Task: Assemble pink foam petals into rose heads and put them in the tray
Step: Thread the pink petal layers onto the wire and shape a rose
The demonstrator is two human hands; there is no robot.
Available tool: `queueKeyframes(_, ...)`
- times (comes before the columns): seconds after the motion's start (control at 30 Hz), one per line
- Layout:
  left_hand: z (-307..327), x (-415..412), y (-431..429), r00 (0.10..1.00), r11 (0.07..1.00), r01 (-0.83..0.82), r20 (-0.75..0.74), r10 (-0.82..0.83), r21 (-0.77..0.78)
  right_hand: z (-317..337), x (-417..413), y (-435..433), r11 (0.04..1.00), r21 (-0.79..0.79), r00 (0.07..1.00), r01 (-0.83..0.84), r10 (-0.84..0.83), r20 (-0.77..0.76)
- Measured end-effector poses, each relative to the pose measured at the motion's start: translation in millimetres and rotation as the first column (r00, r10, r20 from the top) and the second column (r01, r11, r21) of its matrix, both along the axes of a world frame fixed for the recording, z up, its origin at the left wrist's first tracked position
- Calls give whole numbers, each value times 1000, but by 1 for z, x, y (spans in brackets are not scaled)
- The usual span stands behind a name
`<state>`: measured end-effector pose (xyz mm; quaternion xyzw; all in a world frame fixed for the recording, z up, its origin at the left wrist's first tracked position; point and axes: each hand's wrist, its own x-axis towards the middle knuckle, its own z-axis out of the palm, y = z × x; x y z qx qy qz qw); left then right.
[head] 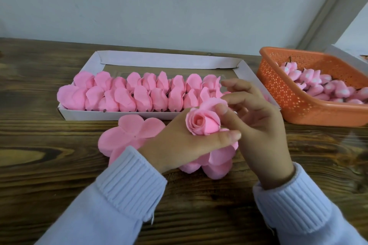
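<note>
Two pale blue sleeves (pixel 129 175) come in from the near side of the table (pixel 39 155). The left hand (pixel 179 145) holds a small rose (pixel 201 125) up over the middle of the table, with its thumb wrapped across the front. The right hand (pixel 262 135) has its thumb on an outer petal at the top of the rose and its fingers curled behind it, so I think it is pinching that petal.

Under the hands lie flat petals (pixel 129 137), cut like flowers; they sit on the table just in front of the tray (pixel 159 59).

I think the job right now is to wrap a petal round the rose. To do it well, the left hand should hold the bottom tight so the rose does not turn; the right hand should pull the petal snug but softly, since foam may tear or crease; the little swirl in the middle should stay showing.

The tray lies along the back edge of the table; two rows of rose heads (pixel 123 99) fill its front part, and there is room behind them. The hands hide the right end of the rows, so I cannot tell if a gap is there.

An orange basket (pixel 288 93) sits at the back right corner, near the tray; it holds pink buds (pixel 318 85). Behind it all is a plain wall (pixel 159 6).
</note>
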<state>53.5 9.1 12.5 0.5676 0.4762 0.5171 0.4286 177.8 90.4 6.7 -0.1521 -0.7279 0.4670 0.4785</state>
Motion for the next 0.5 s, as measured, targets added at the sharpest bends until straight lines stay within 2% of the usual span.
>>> queueKeyframes(0.27,-6,-2,4,997,1000,7,73,-9,30,2,-1,-3,999,-38,1000,-19,18,-17)
queueKeyframes(0.37,-9,-2,5,985,993,-85,160,71,79,-1,-2,0,979,-203,998,30,-40,-48)
queueKeyframes(0.5,-9,-3,9,954,971,-192,259,151,141,-3,-3,5,905,-416,995,91,-67,74)
